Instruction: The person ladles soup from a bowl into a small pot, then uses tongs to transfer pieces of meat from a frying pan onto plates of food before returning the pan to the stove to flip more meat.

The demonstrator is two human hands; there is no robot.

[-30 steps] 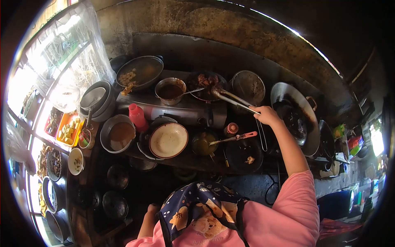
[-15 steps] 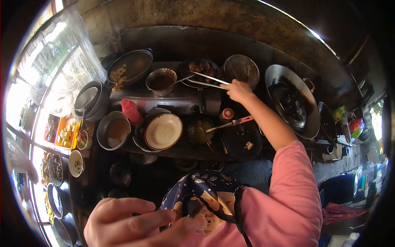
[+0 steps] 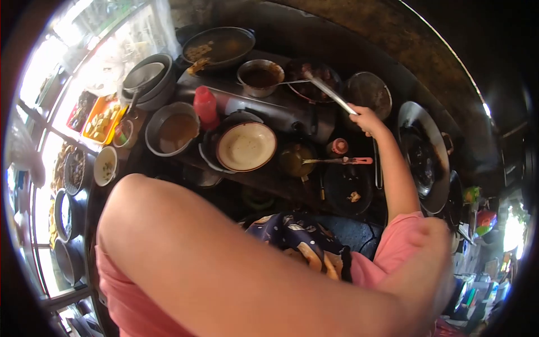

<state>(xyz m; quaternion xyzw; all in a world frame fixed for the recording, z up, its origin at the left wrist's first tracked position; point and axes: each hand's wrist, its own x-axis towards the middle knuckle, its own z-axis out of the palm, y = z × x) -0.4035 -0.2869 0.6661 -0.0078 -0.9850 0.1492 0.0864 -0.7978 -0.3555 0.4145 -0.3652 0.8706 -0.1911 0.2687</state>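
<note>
My right hand (image 3: 368, 121) is closed round the handle end of metal tongs (image 3: 331, 94). The far tips of the tongs reach into a dark pan (image 3: 314, 95) holding dark reddish-brown pieces. A small pot of brown sauce (image 3: 260, 78) stands left of that pan, and a round strainer-like pan (image 3: 369, 96) stands right of it. My left forearm crosses the front of my body. At its end my left hand (image 3: 429, 253) is near my right upper sleeve, smeared by motion, its fingers not distinct.
A cream bowl (image 3: 247, 147) sits in front, with a red bottle (image 3: 206, 108) behind its left side. Further left stands a pot of brownish liquid (image 3: 173, 130). A large wok (image 3: 425, 157) stands at the right, beyond a dark pan (image 3: 348, 188).
My left hand has swung from the lower left across to my right sleeve. The tongs' arms, spread before, now look close together over the dark pan. The view has shifted and turned.
</note>
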